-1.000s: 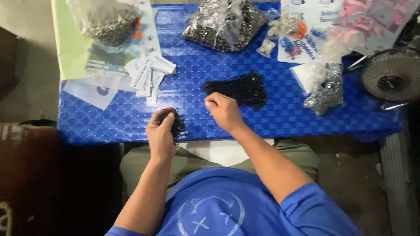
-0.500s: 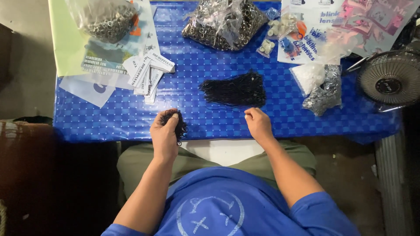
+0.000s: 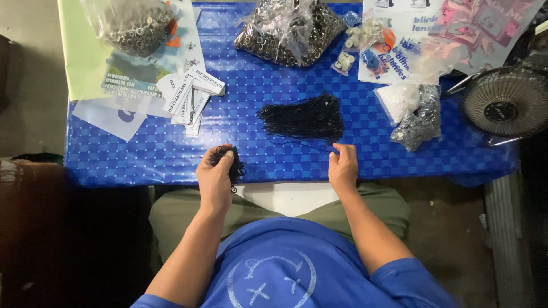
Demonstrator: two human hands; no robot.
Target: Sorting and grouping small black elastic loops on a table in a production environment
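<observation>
**Sorting black cords at blue table**

Left hand was closed around a small bunch of black cords, fingers curled tight on it, at the near edge of the blue checkered tablecloth. Right hand sat at the near edge too, fingertips pinched together on what looked like a single thin cord trailing from the big pile of black cords, which lay mid-table just beyond that hand. Strand too thin to confirm the grip for sure.

Step in hand, as judged: pulling one cord out of the pile to add to the held bunch. Next move would call for freeing the strand cleanly without dragging neighbours, then bringing it across to the left hand.

Around: stack of white paper tags far left, clear bags of metal eyelets at the far edge, a small fan at right.
</observation>
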